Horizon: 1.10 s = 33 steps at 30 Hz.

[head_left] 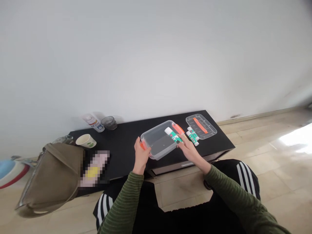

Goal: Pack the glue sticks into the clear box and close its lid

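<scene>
My left hand grips the left end of a clear plastic box, at its orange latch. The box is lidless, with a second orange latch at its right end. In my right hand is a green-and-white glue stick, held over the right part of the box. Two more glue sticks lie side by side on the black table, just right of the box. Beyond them rests the clear lid with an orange handle.
On the left of the black table stand a spray can, a dark glass and a paper cup. A brown bag covers the table's left end, beside a pixelated flat item. A white wall rises behind.
</scene>
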Available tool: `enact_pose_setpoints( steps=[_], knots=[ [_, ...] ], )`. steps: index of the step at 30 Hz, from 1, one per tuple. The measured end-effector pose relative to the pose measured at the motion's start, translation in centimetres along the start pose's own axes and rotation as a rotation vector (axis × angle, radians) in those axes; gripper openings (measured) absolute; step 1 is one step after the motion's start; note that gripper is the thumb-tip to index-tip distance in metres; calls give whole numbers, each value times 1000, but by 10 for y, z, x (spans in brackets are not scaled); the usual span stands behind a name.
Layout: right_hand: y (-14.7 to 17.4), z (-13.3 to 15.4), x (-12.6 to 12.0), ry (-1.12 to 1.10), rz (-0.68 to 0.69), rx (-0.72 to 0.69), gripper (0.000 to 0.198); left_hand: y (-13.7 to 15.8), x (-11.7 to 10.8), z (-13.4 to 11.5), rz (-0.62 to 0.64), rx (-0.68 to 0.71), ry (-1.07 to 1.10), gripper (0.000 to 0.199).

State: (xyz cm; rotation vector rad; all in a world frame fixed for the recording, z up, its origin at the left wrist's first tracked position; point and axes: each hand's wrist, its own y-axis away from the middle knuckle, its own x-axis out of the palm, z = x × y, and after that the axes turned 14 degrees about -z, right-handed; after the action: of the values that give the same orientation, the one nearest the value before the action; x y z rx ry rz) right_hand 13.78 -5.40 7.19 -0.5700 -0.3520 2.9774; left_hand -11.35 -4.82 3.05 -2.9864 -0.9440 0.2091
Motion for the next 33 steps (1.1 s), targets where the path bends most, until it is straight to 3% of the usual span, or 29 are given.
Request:
enact_pose_setpoints(
  steps=[3, 5, 9, 14, 21, 28, 30, 33],
  knots=[
    [-7, 29, 27, 366, 93, -181, 38, 13, -6, 2, -78, -6, -95, 78],
    [-13, 44, 49, 581, 181, -234, 32, 20, -10, 4, -54, 27, -90, 74],
    [-28, 63, 95, 864, 376, -142, 32, 24, -16, 7, -19, 85, -109, 68],
    [-38, 63, 132, 1020, 658, 3, 32, 19, -17, 8, -11, 119, -211, 72],
    [-41, 50, 141, 1074, 816, 23, 43, 15, -15, 8, -1, 138, -211, 73],
    [-36, 55, 132, 1013, 652, -70, 32, 17, -12, 3, -25, 63, -181, 70],
    [-30, 58, 121, 906, 467, -169, 32, 17, -10, 2, -33, 20, -173, 70],
    [-21, 51, 90, 593, 35, -358, 34, 17, -8, 1, -34, -37, -143, 69]
  ],
)
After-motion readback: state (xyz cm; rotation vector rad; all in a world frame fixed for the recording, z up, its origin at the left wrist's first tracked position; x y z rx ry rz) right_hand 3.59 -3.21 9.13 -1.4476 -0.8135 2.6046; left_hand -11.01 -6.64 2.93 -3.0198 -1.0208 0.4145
